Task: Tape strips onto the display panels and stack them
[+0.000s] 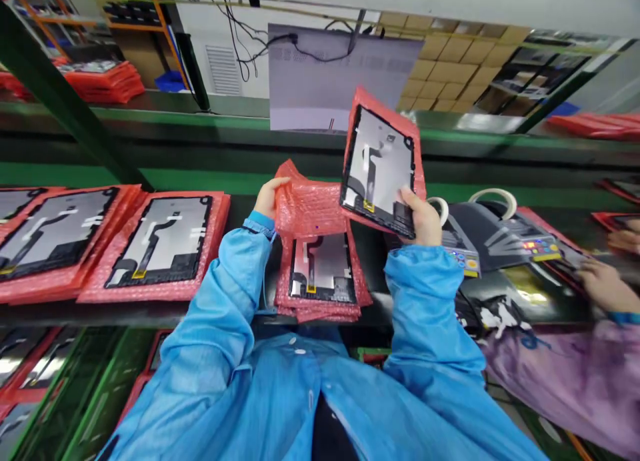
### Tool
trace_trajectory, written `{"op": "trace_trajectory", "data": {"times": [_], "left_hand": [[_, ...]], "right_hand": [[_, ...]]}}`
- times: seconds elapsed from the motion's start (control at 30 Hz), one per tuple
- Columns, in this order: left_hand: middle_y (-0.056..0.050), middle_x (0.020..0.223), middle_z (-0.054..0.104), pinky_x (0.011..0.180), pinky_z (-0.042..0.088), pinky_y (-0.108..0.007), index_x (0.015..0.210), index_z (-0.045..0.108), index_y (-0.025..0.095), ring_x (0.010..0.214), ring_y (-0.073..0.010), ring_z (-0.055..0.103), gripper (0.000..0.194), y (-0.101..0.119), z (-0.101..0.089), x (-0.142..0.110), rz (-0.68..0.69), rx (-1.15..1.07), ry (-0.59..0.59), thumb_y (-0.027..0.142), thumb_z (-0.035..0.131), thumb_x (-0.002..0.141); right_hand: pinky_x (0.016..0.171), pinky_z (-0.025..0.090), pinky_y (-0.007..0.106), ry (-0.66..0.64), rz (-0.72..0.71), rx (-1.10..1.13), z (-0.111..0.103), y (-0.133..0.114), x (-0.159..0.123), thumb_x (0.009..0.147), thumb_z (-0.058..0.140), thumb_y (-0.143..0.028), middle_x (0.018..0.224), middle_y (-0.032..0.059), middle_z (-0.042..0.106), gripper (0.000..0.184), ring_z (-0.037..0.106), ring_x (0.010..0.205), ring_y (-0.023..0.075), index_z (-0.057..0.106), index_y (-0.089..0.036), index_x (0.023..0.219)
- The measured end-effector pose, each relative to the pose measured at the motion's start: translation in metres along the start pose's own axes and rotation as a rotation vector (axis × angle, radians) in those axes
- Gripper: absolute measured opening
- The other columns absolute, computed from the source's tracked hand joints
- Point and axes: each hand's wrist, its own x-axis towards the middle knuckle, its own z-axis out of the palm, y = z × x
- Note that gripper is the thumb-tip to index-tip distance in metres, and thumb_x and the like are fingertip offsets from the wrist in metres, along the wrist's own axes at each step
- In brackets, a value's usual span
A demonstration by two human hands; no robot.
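Observation:
My right hand (424, 219) grips a tablet screen panel (383, 161) by its lower right corner, with pink bubble wrap (419, 157) behind it. The panel is raised and tilted, its silver back with a dark ribbon cable towards me. My left hand (270, 195) pinches the upper left edge of a sheet of pink bubble wrap (315, 207). That sheet hangs over the top part of another screen panel (327, 271), which lies on a small stack of bubble wrap (320, 312) on the dark bench in front of me.
Left on the bench lie screen panels (163, 237) on pink bubble wrap. To the right are grey devices with lit buttons (537, 247) and rolls of white tape (495, 197). A co-worker's hand (607, 284) works at far right. Green frame posts (65, 101) rise behind.

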Motion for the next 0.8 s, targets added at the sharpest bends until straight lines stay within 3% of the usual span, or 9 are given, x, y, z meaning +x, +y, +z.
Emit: {"op": "trace_trajectory", "data": {"times": [0.13,0.3,0.43,0.53,0.63,0.8], "left_hand": [[-0.005,0.073,0.068,0.082,0.054,-0.039,0.076,0.063,0.013,0.077,-0.0222,0.067,0.015,-0.032,-0.004,-0.046,-0.098,0.170,-0.023,0.020,0.066,0.063],[-0.004,0.070,0.067,0.086,0.050,-0.035,0.063,0.061,0.017,0.091,-0.0272,0.065,0.020,-0.077,-0.027,-0.067,0.090,0.762,0.265,0.017,0.076,0.050],[-0.004,0.063,0.065,0.079,0.052,-0.035,0.058,0.060,0.016,0.082,-0.0258,0.067,0.008,-0.087,-0.032,-0.068,0.019,0.780,0.144,0.015,0.069,0.057],[-0.004,0.064,0.067,0.074,0.053,-0.034,0.064,0.063,0.014,0.072,-0.0216,0.067,0.004,-0.089,-0.029,-0.071,0.006,0.713,0.070,0.016,0.064,0.062],[-0.003,0.065,0.066,0.076,0.052,-0.033,0.066,0.064,0.014,0.075,-0.0218,0.066,0.009,-0.091,-0.032,-0.073,0.027,0.709,0.075,0.016,0.069,0.058],[-0.003,0.067,0.066,0.080,0.050,-0.031,0.072,0.067,0.015,0.080,-0.0227,0.064,0.017,-0.095,-0.049,-0.072,0.152,0.896,0.117,0.019,0.074,0.057]], "right_hand": [[0.067,0.064,0.032,-0.001,0.022,-0.010,-0.025,-0.010,-0.036,0.071,0.075,-0.041,0.072,0.0030,0.067,0.025,0.071,0.082,0.0224,0.067,-0.020,0.083],[0.070,0.063,0.034,0.046,0.082,0.003,-0.046,-0.007,-0.073,0.071,0.074,-0.037,0.076,0.0031,0.070,0.024,0.071,0.086,0.0231,0.068,-0.020,0.088],[0.073,0.062,0.034,0.033,0.141,-0.031,-0.054,0.002,-0.080,0.068,0.077,-0.036,0.076,0.0033,0.071,0.027,0.071,0.085,0.0225,0.069,-0.018,0.087],[0.069,0.062,0.032,0.025,0.192,-0.041,-0.053,0.008,-0.081,0.065,0.079,-0.037,0.071,0.0020,0.070,0.029,0.072,0.079,0.0215,0.069,-0.017,0.084],[0.062,0.061,0.029,-0.004,0.233,-0.070,-0.044,0.013,-0.087,0.062,0.081,-0.037,0.064,0.0011,0.069,0.030,0.071,0.068,0.0198,0.069,-0.016,0.080],[0.052,0.054,0.025,-0.073,0.361,-0.161,-0.019,0.040,-0.101,0.053,0.086,-0.030,0.058,0.0010,0.067,0.029,0.064,0.053,0.0156,0.068,-0.014,0.068]]}}
